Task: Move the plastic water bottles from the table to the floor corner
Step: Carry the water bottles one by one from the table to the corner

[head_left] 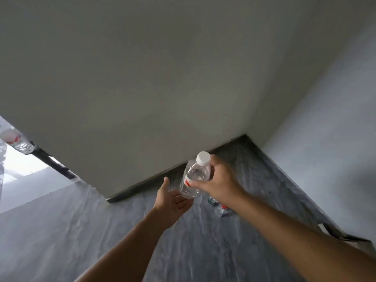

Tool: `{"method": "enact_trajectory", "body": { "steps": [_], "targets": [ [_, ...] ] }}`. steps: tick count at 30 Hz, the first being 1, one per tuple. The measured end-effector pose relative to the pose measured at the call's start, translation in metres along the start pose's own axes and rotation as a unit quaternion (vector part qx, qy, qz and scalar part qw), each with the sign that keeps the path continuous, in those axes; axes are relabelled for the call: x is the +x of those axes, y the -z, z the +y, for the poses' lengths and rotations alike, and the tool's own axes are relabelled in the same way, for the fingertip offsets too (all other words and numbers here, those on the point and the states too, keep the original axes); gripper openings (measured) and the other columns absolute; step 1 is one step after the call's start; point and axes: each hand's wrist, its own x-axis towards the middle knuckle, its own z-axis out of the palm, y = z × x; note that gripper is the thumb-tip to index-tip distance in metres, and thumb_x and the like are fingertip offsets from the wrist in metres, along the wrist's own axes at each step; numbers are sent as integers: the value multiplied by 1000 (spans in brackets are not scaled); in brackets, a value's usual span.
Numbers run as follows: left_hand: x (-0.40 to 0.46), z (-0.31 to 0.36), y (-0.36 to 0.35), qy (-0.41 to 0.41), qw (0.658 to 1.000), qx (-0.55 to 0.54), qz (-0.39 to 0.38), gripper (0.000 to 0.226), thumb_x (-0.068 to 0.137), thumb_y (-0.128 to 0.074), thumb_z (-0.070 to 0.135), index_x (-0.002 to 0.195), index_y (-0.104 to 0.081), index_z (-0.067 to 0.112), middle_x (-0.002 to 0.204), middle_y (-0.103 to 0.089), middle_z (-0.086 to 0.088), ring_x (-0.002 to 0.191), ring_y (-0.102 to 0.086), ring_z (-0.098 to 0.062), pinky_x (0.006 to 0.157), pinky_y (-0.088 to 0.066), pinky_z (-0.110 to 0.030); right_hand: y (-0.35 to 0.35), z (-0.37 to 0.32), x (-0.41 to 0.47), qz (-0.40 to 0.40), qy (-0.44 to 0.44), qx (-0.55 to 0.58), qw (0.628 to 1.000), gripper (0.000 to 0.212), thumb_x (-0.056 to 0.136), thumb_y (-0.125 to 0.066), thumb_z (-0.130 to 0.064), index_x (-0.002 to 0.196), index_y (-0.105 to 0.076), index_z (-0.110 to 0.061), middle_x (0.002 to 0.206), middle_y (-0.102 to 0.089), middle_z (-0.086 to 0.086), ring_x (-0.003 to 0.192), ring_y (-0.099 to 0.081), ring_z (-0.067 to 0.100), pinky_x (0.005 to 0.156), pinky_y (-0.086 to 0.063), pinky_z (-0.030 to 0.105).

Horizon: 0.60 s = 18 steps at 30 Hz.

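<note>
1. Clear plastic with a white cap and a red-and-white label: the water bottle is the landmark here. It hangs in the air above the grey floor, cap uppermost and tipped a little toward the camera, its long axis running from the cap down and slightly left to its base.

2. Nearest the camera, the left hand lies below and left of the bottle, palm turned up, fingers straight and spread, thumb raised. The bottle's base sits just over its fingertips; whether they touch cannot be told.

3. The right hand is on the bottle's right side, fingers and thumb curled round its shoulder and upper body just under the cap. This hand carries the weight, so it is the one the lowering depends on.

4. Beyond and below the bottle, slightly right, other bottles on the floor lie near the skirting, partly hidden by the right forearm and blurred.

5. Farther still, up and right of the bottle, the floor corner is where the two pale walls meet. The held bottle is short of it and above it, so my judgement is that the coming move is downward and a little forward-right, base first, beside those already there.

6. Far left of the bottle, another bottle shows at the frame edge, blurred.
</note>
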Motion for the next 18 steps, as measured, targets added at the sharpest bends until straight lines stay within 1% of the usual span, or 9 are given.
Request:
{"method": "enact_trajectory", "body": {
  "steps": [3,5,7,11,13,15,16,18],
  "targets": [
    [34,1,8,8,1000,8,-1,84,93,-35,65,113,-59,-13,111,-61,-29,105,-58,-38,89,-51,-40,-11,26,14,1,-20,17,1000,46,64,-87,-29,97,-57,-29,90,-67,-10,85,-65,3,75,-53,18],
    [56,-4,13,12,1000,17,-3,84,93,-35,65,108,-62,-13,107,-63,-29,104,-58,-36,89,-50,-40,-21,50,23,8,-27,12,1000,48,63,-87,-33,99,-56,-30,93,-67,-9,87,-65,6,79,-55,27],
    [79,-15,19,17,1000,20,0,83,92,-36,65,103,-63,-13,102,-65,-27,103,-59,-36,92,-49,-41,-34,76,31,16,-35,6,999,52,61,-87,-36,102,-55,-30,94,-67,-8,88,-65,7,80,-56,32],
    [144,-44,39,24,1000,11,8,87,92,-34,66,109,-61,-15,106,-68,-29,104,-62,-37,93,-49,-42,-68,140,47,19,-36,-9,999,58,58,-89,-36,105,-57,-27,93,-67,-9,85,-66,7,78,-57,34],
    [181,-60,49,23,1000,4,10,87,93,-33,66,105,-62,-15,99,-68,-28,98,-63,-36,95,-48,-41,-86,177,56,24,-35,-10,999,58,57,-89,-36,105,-57,-29,91,-68,-11,85,-66,5,78,-57,33],
    [220,-76,60,19,1000,-10,14,84,93,-34,65,98,-62,-14,93,-67,-28,96,-62,-36,102,-45,-43,-105,216,65,22,-35,-18,999,56,59,-89,-37,105,-57,-31,92,-67,-13,86,-65,2,78,-56,27],
    [241,-85,65,16,1000,-19,15,83,93,-35,64,96,-62,-14,93,-67,-28,98,-62,-37,104,-44,-44,-114,235,69,24,-36,-23,999,56,59,-89,-37,105,-56,-32,93,-67,-14,87,-64,1,78,-55,25],
    [286,-105,78,17,999,-33,16,82,94,-36,63,100,-59,-15,100,-65,-30,105,-60,-40,106,-42,-46,-134,278,78,37,-35,-22,998,56,59,-88,-37,104,-56,-31,93,-67,-14,89,-64,2,79,-56,27]
  ]
}}
